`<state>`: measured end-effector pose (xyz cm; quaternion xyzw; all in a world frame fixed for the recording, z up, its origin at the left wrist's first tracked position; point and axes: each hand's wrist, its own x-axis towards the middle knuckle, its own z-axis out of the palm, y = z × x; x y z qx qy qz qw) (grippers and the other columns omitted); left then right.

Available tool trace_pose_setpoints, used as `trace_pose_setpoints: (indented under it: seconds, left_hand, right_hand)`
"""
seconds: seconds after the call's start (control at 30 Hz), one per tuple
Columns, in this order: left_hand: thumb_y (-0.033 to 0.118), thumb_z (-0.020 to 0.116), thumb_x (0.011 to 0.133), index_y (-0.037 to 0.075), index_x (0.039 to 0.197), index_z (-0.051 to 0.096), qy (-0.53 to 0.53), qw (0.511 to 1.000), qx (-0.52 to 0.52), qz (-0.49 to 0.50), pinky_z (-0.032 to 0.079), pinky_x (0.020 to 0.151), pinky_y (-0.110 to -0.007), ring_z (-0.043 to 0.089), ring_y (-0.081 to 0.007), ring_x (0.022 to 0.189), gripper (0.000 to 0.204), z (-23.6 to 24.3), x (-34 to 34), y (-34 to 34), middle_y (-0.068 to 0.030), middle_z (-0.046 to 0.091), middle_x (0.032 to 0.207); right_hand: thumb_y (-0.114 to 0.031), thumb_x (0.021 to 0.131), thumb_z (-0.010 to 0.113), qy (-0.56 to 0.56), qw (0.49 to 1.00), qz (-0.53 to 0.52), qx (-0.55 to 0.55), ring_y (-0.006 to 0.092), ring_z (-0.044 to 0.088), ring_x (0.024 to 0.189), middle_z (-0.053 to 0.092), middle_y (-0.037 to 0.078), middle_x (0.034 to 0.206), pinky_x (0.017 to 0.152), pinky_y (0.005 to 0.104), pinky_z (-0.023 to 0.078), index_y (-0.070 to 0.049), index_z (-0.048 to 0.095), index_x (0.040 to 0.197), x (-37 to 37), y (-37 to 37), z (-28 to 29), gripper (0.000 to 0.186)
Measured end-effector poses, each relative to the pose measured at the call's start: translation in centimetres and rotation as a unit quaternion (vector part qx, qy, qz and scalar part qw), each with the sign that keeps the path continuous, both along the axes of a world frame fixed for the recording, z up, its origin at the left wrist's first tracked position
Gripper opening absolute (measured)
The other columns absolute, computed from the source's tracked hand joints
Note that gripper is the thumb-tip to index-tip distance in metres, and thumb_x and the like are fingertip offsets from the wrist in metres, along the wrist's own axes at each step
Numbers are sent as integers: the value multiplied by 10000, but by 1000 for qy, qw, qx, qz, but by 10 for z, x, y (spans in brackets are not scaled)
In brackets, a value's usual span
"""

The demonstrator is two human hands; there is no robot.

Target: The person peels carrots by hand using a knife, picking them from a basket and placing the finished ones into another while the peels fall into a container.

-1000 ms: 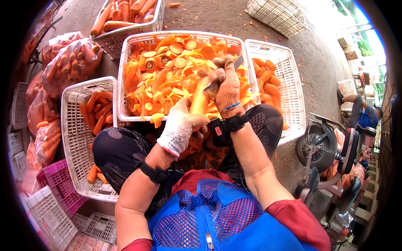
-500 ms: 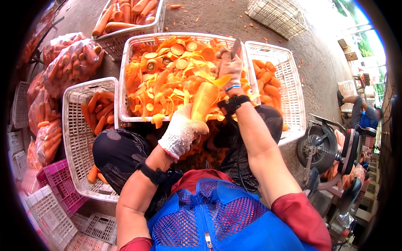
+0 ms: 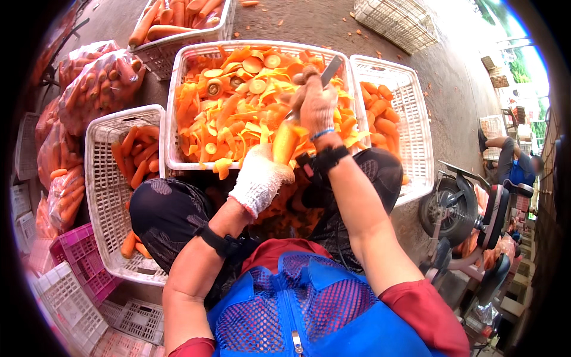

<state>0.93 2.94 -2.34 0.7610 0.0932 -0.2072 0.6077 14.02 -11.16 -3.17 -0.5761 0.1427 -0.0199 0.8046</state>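
My left hand [image 3: 262, 178], in a white knit glove, is closed around the lower end of a thick peeled carrot [image 3: 286, 143], which points up and away from me. My right hand [image 3: 315, 104], in a gloved fist, grips a peeler [image 3: 291, 116] whose metal end meets the carrot's upper end. A flat grey metal blade [image 3: 331, 70] juts from the far side of that fist; whether it belongs to the same tool I cannot tell. Beneath both hands, a white crate [image 3: 172, 122] brims with orange peel ribbons [image 3: 229, 107] and cut carrot ends.
Carrots lie in a white crate [image 3: 98, 190] on the left and another [image 3: 421, 128] on the right. A third carrot-filled crate [image 3: 223, 35] stands beyond. Bagged carrots [image 3: 98, 89] are piled at far left. A wheeled vehicle [image 3: 449, 208] and another person [image 3: 520, 169] are at right.
My right fist has come down and left toward the carrot, and the peeler's end now touches its top. The carrot has dipped slightly in my left hand.
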Motion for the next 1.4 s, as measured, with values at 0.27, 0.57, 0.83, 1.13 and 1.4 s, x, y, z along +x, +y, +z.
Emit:
trace_pose_setpoints:
  seconds: [0.27, 0.57, 0.83, 1.13, 1.4]
  left_hand:
    - [181, 827, 732, -36, 1086, 657, -19, 990, 139, -16, 551, 769, -412, 705, -315, 846, 448, 32, 10, -2, -185, 718, 906]
    - [61, 768, 838, 25, 1371, 520, 139, 921, -356, 79, 397, 402, -273, 547, -152, 476, 590, 37, 1, -7, -79, 620, 738]
    - [54, 761, 815, 20, 1052, 659, 143, 960, -234, 58, 419, 422, -261, 541, -129, 464, 261, 10, 6, -4, -18, 589, 660]
    - [50, 766, 783, -26, 1090, 654, 87, 989, -117, 24, 418, 426, -275, 547, -136, 471, 336, 32, 3, -5, -58, 628, 723]
    - [81, 811, 710, -50, 1071, 683, -45, 997, 67, 10, 553, 727, -361, 687, -240, 777, 404, 13, 13, -9, -121, 711, 845]
  right_hand:
    - [-403, 1105, 549, 36, 988, -75, 128, 172, 611, 620, 502, 8, 646, 754, 379, 639, 5, 615, 1080, -21, -44, -2, 414]
    - [-433, 1110, 534, 41, 972, -28, 231, 94, 445, 548, 355, -60, 627, 775, 365, 622, -44, 612, 1057, -41, -12, 6, 400]
    - [-422, 1085, 588, -42, 998, 16, 44, 143, 500, 444, 447, -6, 524, 769, 411, 630, 10, 643, 923, -65, 18, 39, 464]
    - [-374, 1082, 576, 34, 984, -120, -125, 177, 642, 508, 537, 26, 550, 542, 362, 572, 10, 647, 971, 14, -56, -18, 406]
    - [-426, 1076, 604, -46, 997, 52, 37, 170, 598, 479, 570, 54, 593, 733, 450, 646, 15, 664, 1008, -56, 18, 22, 450]
